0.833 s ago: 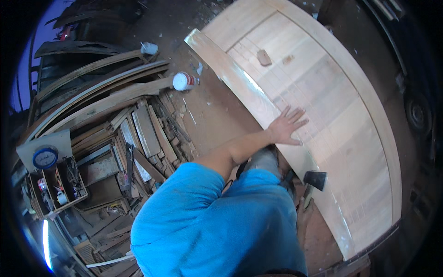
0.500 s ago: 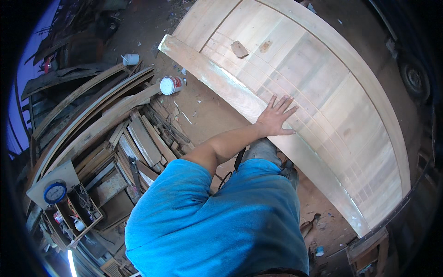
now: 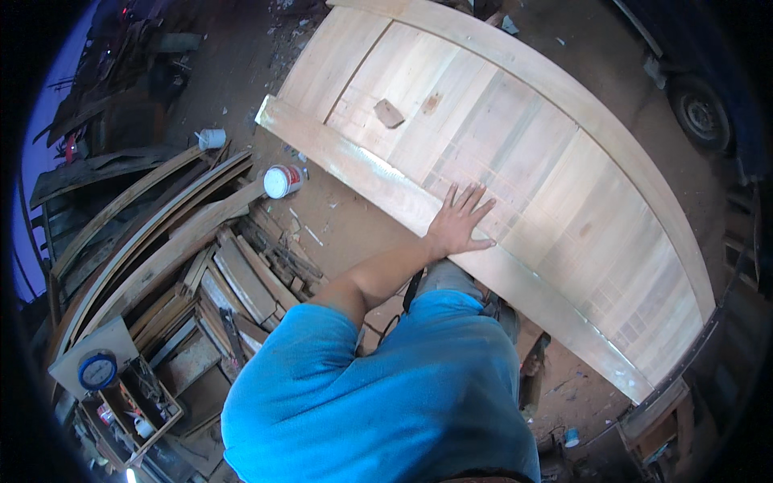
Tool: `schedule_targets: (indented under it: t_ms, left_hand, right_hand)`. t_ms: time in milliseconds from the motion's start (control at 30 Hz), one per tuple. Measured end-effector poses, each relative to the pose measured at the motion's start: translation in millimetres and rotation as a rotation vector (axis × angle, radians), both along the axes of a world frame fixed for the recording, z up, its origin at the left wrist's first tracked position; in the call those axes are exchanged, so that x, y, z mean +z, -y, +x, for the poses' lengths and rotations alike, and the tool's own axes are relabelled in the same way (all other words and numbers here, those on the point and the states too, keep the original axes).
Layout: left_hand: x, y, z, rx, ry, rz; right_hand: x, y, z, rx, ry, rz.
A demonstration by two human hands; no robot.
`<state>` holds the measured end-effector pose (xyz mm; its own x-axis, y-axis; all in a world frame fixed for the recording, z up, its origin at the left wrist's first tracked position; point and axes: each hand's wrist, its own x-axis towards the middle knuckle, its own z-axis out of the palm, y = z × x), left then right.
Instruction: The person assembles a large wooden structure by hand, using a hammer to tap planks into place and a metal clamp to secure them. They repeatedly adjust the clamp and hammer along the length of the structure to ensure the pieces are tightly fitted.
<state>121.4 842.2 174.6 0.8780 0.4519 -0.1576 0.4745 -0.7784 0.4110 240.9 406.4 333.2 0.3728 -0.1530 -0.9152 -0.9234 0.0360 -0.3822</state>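
Note:
My left hand [image 3: 460, 221] lies flat, fingers spread, on a large wooden door panel [image 3: 555, 193]. Its palm is over the straight near rail [image 3: 378, 173], and its fingers reach onto the boards beyond. The panel is pale wood with a curved frame along the far side and faint grid-like lines across its boards. A small wooden block [image 3: 389, 113] rests on it, up and left of my hand. My right hand is out of sight.
Curved wooden pieces [image 3: 161, 229] and stacked offcuts [image 3: 241, 278] fill the left side. A white paint bucket [image 3: 278, 182] and a smaller white pot [image 3: 211, 138] stand nearby. A divided wooden box [image 3: 137, 406] holds tools. A vehicle wheel [image 3: 700, 113] is at the far right.
The view has shifted, so the panel and block appear a little lower and further left. My left hand stays flat on the rail and boards.

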Motion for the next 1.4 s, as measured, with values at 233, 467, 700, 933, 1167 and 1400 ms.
schedule_targets:
  t_ms: [233,467,700,933,1167,1400]
  left_hand:
    - [-4,0,-1,0.027,0.014,-0.060]
    - [-1,1,-2,0.056,0.031,-0.038]
    - [-14,19,56,0.025,0.009,0.088]
    - [-24,14,206,0.153,0.099,0.154]
    - [-17,-2,249,0.270,0.075,0.210]
    - [-14,-11,255,0.285,-0.056,0.123]
  right_hand:
    - [14,8,6,0.059,0.131,-0.110]
    - [50,26,57,0.580,0.393,-0.400]
    - [52,13,161,1.467,0.580,-0.766]
    - [70,-89,310,1.425,0.416,-0.422]
    - [21,-194,503,1.774,0.648,-0.470]
    - [-35,-389,661,1.805,0.809,-0.613]
